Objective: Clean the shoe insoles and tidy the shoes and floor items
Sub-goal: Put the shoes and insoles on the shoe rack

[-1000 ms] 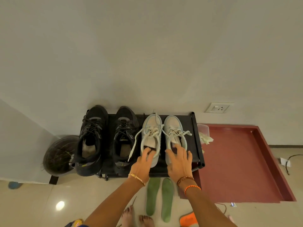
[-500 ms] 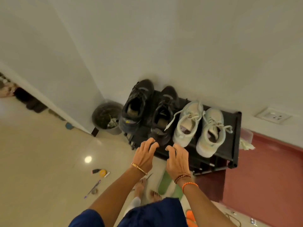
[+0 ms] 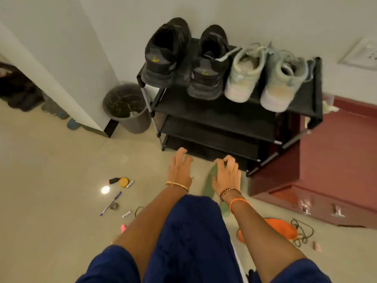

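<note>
A pair of black shoes (image 3: 183, 58) and a pair of pale mint sneakers (image 3: 263, 76) stand side by side on the top shelf of a black shoe rack (image 3: 214, 111). Green insoles (image 3: 209, 186) lie on the floor in front of the rack, mostly hidden by my right arm and knee. My left hand (image 3: 180, 168) hovers low over the floor with fingers spread, holding nothing. My right hand (image 3: 225, 175) is just above the green insole, fingers loosely curled and empty. An orange insole (image 3: 281, 227) lies on the floor at the right.
Small items are scattered on the tile floor at the left: a yellow tape roll (image 3: 123, 182), a pen (image 3: 111, 203), batteries, a ring. A dark bin (image 3: 126, 108) stands left of the rack. A maroon step (image 3: 326, 164) is on the right, a black lace (image 3: 302, 231) near it.
Both hands left the pale sneakers and dropped from the top shelf to near the floor. My view lowered and swung, as I crouched down.
</note>
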